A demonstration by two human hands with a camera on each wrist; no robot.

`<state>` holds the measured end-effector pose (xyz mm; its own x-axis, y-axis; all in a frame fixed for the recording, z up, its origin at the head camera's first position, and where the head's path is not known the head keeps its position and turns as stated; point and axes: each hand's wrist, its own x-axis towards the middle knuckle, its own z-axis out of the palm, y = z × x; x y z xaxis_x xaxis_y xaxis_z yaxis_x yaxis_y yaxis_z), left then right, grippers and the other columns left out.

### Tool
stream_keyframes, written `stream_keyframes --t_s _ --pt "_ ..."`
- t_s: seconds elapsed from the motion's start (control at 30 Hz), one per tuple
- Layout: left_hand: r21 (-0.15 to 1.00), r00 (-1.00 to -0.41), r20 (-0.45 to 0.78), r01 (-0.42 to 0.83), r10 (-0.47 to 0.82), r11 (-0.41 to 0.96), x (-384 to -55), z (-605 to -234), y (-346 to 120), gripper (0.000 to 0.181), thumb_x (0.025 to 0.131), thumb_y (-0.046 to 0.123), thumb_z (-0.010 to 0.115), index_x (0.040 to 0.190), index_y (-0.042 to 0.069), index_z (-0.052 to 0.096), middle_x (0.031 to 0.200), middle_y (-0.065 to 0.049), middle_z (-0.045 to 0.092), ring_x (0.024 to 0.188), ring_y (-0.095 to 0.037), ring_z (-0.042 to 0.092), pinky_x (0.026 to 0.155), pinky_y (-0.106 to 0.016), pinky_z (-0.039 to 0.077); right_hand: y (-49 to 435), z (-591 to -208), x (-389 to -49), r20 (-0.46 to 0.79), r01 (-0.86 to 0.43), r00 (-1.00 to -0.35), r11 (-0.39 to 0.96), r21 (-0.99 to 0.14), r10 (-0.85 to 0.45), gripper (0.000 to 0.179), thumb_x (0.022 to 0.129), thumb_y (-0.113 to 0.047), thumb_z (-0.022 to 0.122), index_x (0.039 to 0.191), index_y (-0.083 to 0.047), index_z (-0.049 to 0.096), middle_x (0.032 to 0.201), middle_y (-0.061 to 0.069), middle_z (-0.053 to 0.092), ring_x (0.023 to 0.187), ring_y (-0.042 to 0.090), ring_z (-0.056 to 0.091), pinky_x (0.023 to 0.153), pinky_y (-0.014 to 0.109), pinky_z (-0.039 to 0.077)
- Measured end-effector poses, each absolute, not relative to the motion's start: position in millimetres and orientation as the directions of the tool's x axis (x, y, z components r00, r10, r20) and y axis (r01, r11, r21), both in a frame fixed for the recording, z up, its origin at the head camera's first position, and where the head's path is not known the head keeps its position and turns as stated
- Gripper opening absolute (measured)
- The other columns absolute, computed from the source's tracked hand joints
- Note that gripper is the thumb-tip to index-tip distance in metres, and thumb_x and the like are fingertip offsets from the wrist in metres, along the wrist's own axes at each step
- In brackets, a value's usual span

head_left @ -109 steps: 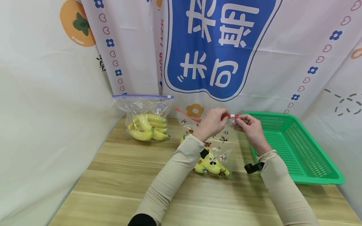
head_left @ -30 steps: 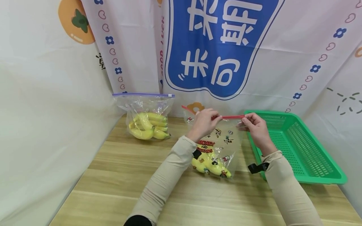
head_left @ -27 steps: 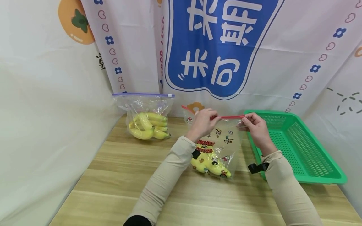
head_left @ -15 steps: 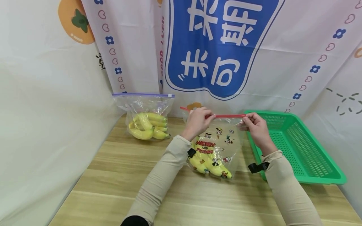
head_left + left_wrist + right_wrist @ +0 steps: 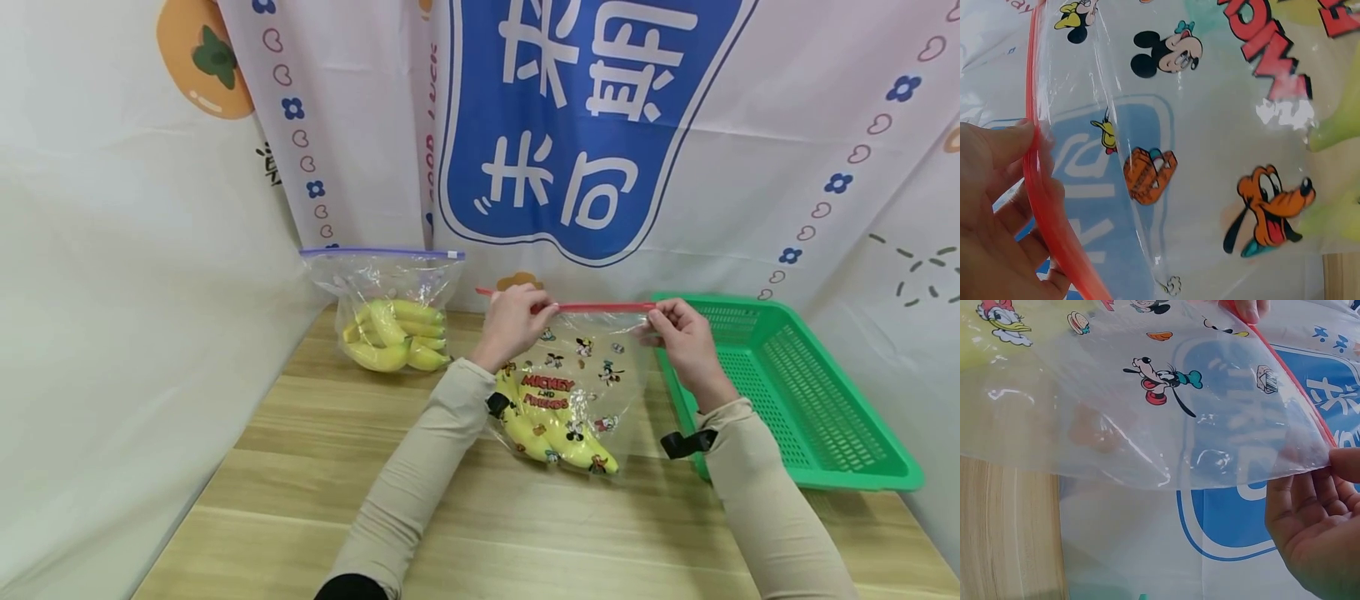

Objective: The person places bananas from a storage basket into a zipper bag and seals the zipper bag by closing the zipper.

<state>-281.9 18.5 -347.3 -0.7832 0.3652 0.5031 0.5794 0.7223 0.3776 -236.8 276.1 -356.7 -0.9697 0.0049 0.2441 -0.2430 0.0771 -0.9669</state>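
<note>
A clear zip bag [image 5: 592, 358] with cartoon prints and a red zip strip [image 5: 603, 307] stands on the table, with yellow bananas [image 5: 536, 429] inside. My left hand [image 5: 516, 321] pinches the red strip left of its middle; in the left wrist view the thumb of that hand [image 5: 997, 206] presses the strip against the fingers. The right hand [image 5: 684, 337] pinches the strip's right end at the bag's top corner, as the right wrist view also shows for this hand [image 5: 1319, 525]. Between the two hands the strip runs straight. The white slider is not visible.
Left of the hands, a second clear zip bag [image 5: 397, 279] with a purple strip stands with several bananas [image 5: 390, 333] in it. At the right lies a green perforated basket [image 5: 795, 400]. A printed cloth [image 5: 555, 242] hangs behind the wooden table [image 5: 300, 500].
My left hand has slid leftward along the red strip, uncovering more of it and the bag's red lettering. The right hand moved slightly right, onto the corner. The white slider seen earlier is out of sight.
</note>
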Motion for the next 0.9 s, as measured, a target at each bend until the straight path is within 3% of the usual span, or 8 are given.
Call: stream_keyframes --t_s 0.23,0.5,0.9 --pt "0.387 -0.788 0.503 0.573 0.356 0.722 -283.3 -349.2 10.8 0.015 0.092 0.031 0.063 0.093 0.02 0.073 0.092 0.007 0.066 0.085 -0.012 0.057 0.086 -0.037 0.04 276.5 -357.9 -236.7 0.24 -0.239 -0.971 0.06 -0.969 0.014 0.017 0.098 -0.02 0.052 0.1 -0.004 0.052 0.087 0.004 0.056 0.078 0.01 0.065 0.071 0.025 0.056" --pt "0.385 -0.79 0.502 0.568 0.351 0.728 -285.5 -349.6 0.9 0.015 0.091 0.031 0.063 0.093 0.019 0.073 0.097 0.006 0.067 0.092 -0.014 0.058 0.086 -0.037 0.039 275.3 -357.1 -235.7 0.24 -0.239 -0.971 0.058 -0.969 0.018 0.017 0.098 -0.02 0.052 0.101 -0.003 0.052 0.087 0.004 0.057 0.078 0.01 0.065 0.071 0.024 0.056" --pt "0.367 -0.788 0.503 0.568 0.356 0.737 -289.2 -351.9 -12.3 0.015 0.091 0.031 0.064 0.097 0.02 0.072 0.094 0.006 0.067 0.085 -0.013 0.056 0.082 -0.035 0.04 275.5 -356.9 -236.3 0.254 -0.251 -0.967 0.071 -0.965 0.027 0.018 0.098 -0.018 0.052 0.102 -0.001 0.051 0.087 0.004 0.057 0.077 0.01 0.065 0.071 0.024 0.056"
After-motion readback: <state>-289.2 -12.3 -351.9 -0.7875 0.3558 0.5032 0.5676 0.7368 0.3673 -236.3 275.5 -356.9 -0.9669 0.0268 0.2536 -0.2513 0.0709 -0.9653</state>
